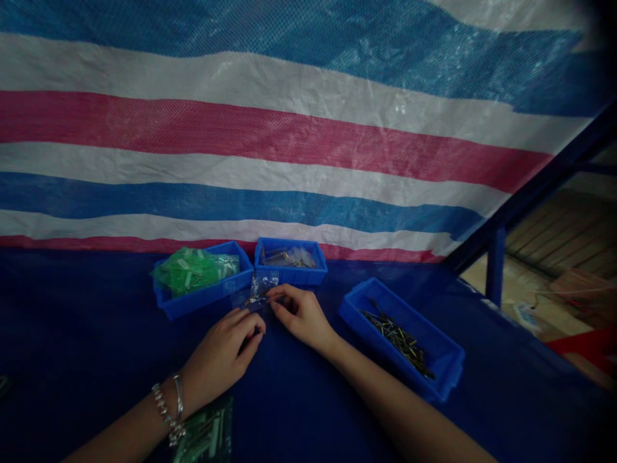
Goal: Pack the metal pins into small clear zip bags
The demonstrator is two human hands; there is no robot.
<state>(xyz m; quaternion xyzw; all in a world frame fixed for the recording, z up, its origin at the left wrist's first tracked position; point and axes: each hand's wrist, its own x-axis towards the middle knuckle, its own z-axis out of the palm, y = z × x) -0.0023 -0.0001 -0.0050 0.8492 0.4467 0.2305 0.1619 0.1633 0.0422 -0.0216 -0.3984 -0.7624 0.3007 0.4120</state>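
A small clear plastic bag (263,281) with a few thin metal pieces lies between my two hands, in front of the blue bins. My left hand (231,344) has its fingers curled at the bag's near left side; what lies under the fingertips is hidden. From the right, my right hand (303,315) pinches at the bag's edge with thumb and fingers together. Whether it grips the film or a metal piece is too small to make out. Beneath my left wrist, a flat clear packet (207,434) holding pale and metal pieces rests on the table.
One blue bin (168,312) holds green and clear packets. Another blue bin (292,275) contains clear bags. At right, a longer blue bin (354,312) carries many thin metal rods. Behind the blue table (87,341) hangs a striped tarp (241,135), with a blue frame post (495,267) at right.
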